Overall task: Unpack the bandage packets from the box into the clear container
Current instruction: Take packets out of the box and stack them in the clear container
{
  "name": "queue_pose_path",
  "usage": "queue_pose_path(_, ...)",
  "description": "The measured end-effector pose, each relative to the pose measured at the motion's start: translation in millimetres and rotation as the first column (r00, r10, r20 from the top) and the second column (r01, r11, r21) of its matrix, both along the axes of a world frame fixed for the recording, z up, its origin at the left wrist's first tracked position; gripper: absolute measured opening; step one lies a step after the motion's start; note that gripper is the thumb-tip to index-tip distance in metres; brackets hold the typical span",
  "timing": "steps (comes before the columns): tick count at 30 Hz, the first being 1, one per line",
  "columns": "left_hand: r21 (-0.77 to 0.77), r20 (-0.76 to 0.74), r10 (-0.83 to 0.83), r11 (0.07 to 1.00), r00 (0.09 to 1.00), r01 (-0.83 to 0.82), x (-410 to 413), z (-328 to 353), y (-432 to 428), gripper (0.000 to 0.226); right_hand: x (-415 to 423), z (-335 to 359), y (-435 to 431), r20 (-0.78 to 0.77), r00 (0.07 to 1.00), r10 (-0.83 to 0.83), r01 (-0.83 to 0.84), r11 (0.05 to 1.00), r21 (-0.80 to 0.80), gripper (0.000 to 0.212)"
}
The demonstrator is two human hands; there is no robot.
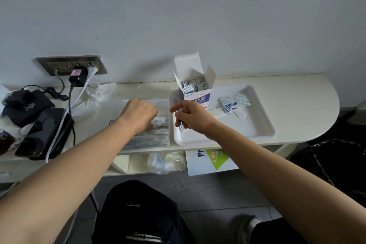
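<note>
Packets (182,128) pinched in right hand (188,115) should cross left of centre into clear container (161,103); left hand (138,114), grip unclear, should steady it.

Likely a home room, cream desk (297,103), socket panel (59,64), plugged charger (78,79)

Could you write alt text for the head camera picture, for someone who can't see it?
A person's left hand reaches into a clear container of bandage packets while the right hand holds more above a white tray. An open box full of packets stands on the tray.
</note>
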State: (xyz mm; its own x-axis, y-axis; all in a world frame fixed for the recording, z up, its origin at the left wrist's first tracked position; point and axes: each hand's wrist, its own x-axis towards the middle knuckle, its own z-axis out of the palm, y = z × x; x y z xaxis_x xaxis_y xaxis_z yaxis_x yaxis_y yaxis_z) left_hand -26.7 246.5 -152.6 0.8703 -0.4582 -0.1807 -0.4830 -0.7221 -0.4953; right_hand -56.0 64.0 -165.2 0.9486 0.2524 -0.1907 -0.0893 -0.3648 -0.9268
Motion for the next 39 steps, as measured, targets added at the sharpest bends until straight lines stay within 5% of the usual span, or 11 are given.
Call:
queue_pose_path(7,-0.293,-0.311,0.085,0.939,0.947,-0.181,-2.4,-3.8,13.2,0.035,1.7,-1.2,-0.3,0.002,1.000,0.008,-0.008,1.000,-0.009,0.020)
queue_pose_path(12,-0.308,-0.349,0.099,0.927,0.932,-0.214,-6.6,-1.1,13.7,0.033,-0.1,-0.7,-0.2,0.007,1.000,0.006,-0.006,1.000,-0.015,0.019)
queue_pose_path(18,-0.370,-0.317,0.123,0.897,0.940,-0.242,-9.6,1.6,8.9,0.032,-2.5,1.5,-4.1,-0.002,1.000,0.010,-0.010,1.000,0.000,0.020)
queue_pose_path(24,-0.749,0.009,0.149,0.656,0.989,-0.092,-23.5,26.3,-19.2,0.016,-1.5,2.0,-44.7,0.046,0.996,-0.073,0.072,0.997,0.026,0.015)
queue_pose_path(29,-0.802,0.080,-0.158,0.576,0.984,0.157,-40.3,30.5,-101.1,0.007,3.6,-14.1,-109.6,0.142,0.969,-0.203,0.228,0.954,-0.193,0.014)
queue_pose_path(34,-0.779,-0.139,-0.163,0.627,0.977,-0.006,-18.2,-6.0,-159.9,0.022,10.4,-33.1,-161.6,0.290,0.929,-0.233,0.348,0.817,-0.460,0.024)
queue_pose_path(39,-0.739,-0.167,-0.116,0.673,0.979,-0.046,15.6,-32.4,-189.6,0.034,10.3,-39.7,-169.5,0.330,0.944,0.007,0.221,0.729,-0.648,0.034)
